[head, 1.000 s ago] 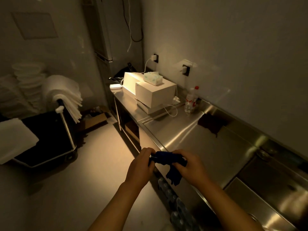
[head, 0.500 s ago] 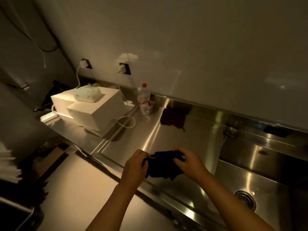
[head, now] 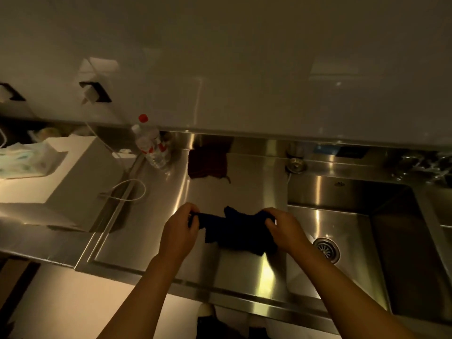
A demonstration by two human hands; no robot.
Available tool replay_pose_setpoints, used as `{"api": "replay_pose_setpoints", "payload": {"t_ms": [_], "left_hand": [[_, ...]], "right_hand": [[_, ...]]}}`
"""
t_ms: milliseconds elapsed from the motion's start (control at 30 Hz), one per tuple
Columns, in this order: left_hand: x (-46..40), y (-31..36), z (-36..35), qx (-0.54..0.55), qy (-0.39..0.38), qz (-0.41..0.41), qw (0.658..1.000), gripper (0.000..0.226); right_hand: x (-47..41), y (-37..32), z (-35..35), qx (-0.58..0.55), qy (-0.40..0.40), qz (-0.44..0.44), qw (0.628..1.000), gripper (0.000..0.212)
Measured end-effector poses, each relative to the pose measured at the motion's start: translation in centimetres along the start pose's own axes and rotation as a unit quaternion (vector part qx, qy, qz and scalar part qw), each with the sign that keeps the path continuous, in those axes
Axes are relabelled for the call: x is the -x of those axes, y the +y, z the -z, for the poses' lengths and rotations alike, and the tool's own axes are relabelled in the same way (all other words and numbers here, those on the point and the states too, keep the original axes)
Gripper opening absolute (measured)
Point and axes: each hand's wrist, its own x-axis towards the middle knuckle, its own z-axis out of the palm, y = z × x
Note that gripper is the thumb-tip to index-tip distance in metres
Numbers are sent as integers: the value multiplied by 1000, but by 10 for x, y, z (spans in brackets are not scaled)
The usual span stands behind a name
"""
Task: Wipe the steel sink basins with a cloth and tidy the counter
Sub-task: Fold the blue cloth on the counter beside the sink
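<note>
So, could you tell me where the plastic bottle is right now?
The plastic bottle stands at the counter's back edge, left of the dark red cloth.

Two cloths (head: 238, 232) (head: 207, 163), one bottle (head: 150, 143), two boxes (head: 80, 167) (head: 22, 189).

You are standing in a dim back-of-house kitchen or scullery, the sort with a long brushed stainless-steel counter (head: 151, 231) running along a plain pale wall. Set into it is a deep steel sink basin (head: 381, 241) with a round slotted drain strainer (head: 326, 249), and black wall sockets (head: 96, 92) sit above. A clear plastic bottle with a red cap (head: 149, 143), white cardboard boxes (head: 80, 172) and a dark red rag (head: 207, 162) share the counter.
</note>
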Motion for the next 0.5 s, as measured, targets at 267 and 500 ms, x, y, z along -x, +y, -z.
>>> {"api": "replay_pose_setpoints", "payload": {"t_ms": [267,500], "left_hand": [[-46,-40,36,36,20,31,999,27],[-68,-44,58,38,-39,-4,999,25]], "right_hand": [[-11,-13,26,-65,114,-62,989,34],[-44,-34,30,-156,218,-106,958,29]]}}
